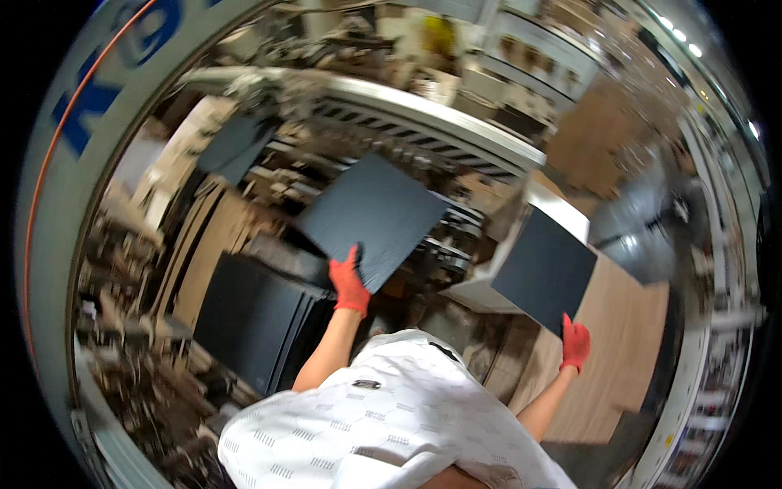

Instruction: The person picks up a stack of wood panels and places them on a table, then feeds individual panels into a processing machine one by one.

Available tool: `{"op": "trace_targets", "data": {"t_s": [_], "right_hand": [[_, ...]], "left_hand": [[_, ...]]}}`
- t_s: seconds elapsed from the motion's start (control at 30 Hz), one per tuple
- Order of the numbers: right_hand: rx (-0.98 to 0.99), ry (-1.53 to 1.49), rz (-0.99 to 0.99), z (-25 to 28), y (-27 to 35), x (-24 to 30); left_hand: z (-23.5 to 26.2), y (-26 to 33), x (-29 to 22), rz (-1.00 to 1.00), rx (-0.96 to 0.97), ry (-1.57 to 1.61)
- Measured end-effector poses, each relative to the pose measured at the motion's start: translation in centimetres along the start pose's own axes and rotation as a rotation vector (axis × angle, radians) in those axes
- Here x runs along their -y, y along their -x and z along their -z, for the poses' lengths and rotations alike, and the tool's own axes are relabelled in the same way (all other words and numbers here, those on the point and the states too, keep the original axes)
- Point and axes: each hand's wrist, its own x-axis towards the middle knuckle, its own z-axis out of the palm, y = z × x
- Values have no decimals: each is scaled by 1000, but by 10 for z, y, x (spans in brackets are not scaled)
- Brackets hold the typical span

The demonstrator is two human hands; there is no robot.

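My left hand (349, 283), in a red glove, is closed on the near edge of a dark grey rectangular panel (375, 216), thumb on top and the other fingers partly hidden. That panel is tilted and stretches away from me over machine parts. At the right, my right hand (575, 342), also red-gloved, grips the near corner of a second dark panel (544, 267). Behind this second panel shows a white box-like piece (554, 204). Its fingers are partly out of sight.
A stack of dark panels (248, 318) stands at my left, beside brown boards (204, 244). Light wood-grain boards (627, 334) lie at the right. A machine rail with striped marking (415, 134) crosses ahead. Cardboard (590, 143) and wrapped plastic (639, 220) are farther right.
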Motion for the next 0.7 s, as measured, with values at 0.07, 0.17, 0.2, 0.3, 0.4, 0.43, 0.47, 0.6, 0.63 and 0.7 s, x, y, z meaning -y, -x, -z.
{"op": "trace_targets", "data": {"t_s": [0.07,0.17,0.2,0.3,0.4,0.43,0.47,0.6,0.63,0.7], "right_hand": [[-163,69,-11,-5,-9,-7],[-163,-343,255,4,-16,88],[-108,-492,385,6,-9,145],[108,-604,654,-21,17,262],[147,-604,999,-77,52,358],[79,-532,1088,-98,59,380],[31,-455,1118,-123,63,395],[82,-138,948,-148,82,448],[95,-160,980,-145,92,460],[184,-99,936,-137,100,470]], "left_hand": [[-19,0,-3,-69,32,107],[-28,-16,3,-54,-55,102],[-15,-35,14,-62,-90,132],[-38,-36,18,-87,-158,177],[-39,-61,22,-141,-177,261],[-42,-70,23,-134,-181,282],[-49,-77,23,-123,-179,300],[-61,-104,20,-208,-276,126],[-37,-124,28,-202,-306,184],[-17,-140,38,-187,-337,137]]}}
